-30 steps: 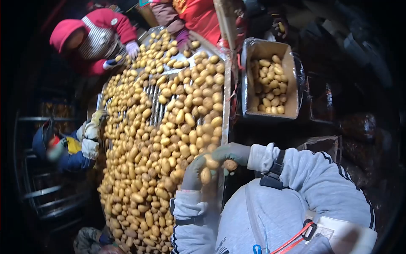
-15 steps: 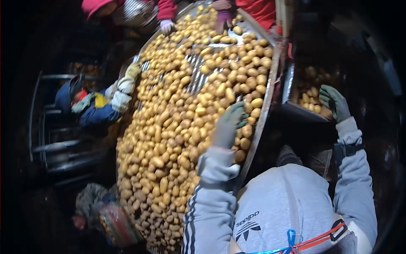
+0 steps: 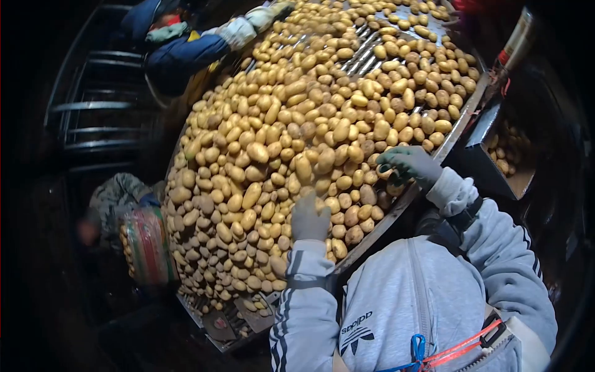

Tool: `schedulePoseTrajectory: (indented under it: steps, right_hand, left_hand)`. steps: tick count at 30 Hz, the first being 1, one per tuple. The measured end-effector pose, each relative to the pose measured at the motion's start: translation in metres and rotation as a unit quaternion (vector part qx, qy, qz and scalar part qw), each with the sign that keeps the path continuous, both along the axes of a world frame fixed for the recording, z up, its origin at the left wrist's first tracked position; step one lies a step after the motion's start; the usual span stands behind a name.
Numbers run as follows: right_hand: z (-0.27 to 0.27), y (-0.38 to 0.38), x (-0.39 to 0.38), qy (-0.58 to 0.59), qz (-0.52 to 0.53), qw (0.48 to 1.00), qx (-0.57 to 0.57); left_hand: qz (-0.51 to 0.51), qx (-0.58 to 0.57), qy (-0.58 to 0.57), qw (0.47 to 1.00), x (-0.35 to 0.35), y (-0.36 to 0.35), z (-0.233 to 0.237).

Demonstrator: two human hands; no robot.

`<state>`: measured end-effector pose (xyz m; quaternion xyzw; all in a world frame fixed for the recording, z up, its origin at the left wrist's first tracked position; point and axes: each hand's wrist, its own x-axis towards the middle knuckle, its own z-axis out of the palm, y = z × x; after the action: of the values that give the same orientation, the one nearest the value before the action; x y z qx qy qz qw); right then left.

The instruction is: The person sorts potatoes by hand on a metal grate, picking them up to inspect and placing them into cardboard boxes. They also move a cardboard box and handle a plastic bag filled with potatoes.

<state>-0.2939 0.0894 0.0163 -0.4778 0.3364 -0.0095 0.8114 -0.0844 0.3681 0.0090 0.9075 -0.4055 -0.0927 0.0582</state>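
Note:
Potatoes (image 3: 257, 152) cover a wide metal sorting table (image 3: 462, 127) in front of me. My left hand (image 3: 311, 218), in a grey work glove, reaches over the potatoes near the table's near edge. Its fingers are stretched forward and somewhat blurred, with potatoes right at the tips. My right hand (image 3: 410, 166), in a grey and green glove, is over the table's right rim. Its fingers are curved and apart, just above potatoes, and no potato shows in its grasp.
Right of the table stands a box (image 3: 477, 146) part-filled with potatoes. Across the table a co-worker's sleeved arm (image 3: 232, 37) reaches over the far side. At left another person (image 3: 118, 198) is beside a striped mesh sack (image 3: 149, 248). Metal slats (image 3: 365, 56) show between potatoes.
My right hand has moved from the box at right to over the table. My left hand has drawn back nearer to me. The view has turned, shifting the table and people.

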Motion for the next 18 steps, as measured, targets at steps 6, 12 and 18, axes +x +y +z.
schedulePoseTrajectory:
  steps: [6, 12, 18]
  right_hand:
    - [-0.051, 0.067, 0.038, -0.100, 0.124, 0.987, -0.035]
    - [-0.061, 0.088, 0.043, -0.157, 0.184, 0.970, -0.039]
    - [-0.040, 0.069, 0.027, -0.184, 0.220, 0.909, -0.301]
  left_hand:
    - [0.130, -0.225, 0.391, 0.883, 0.002, 0.017, -0.021]
    - [0.051, -0.161, 0.369, 0.914, -0.001, -0.006, 0.026]
    - [-0.103, 0.001, 0.078, 0.992, 0.001, -0.005, -0.028]
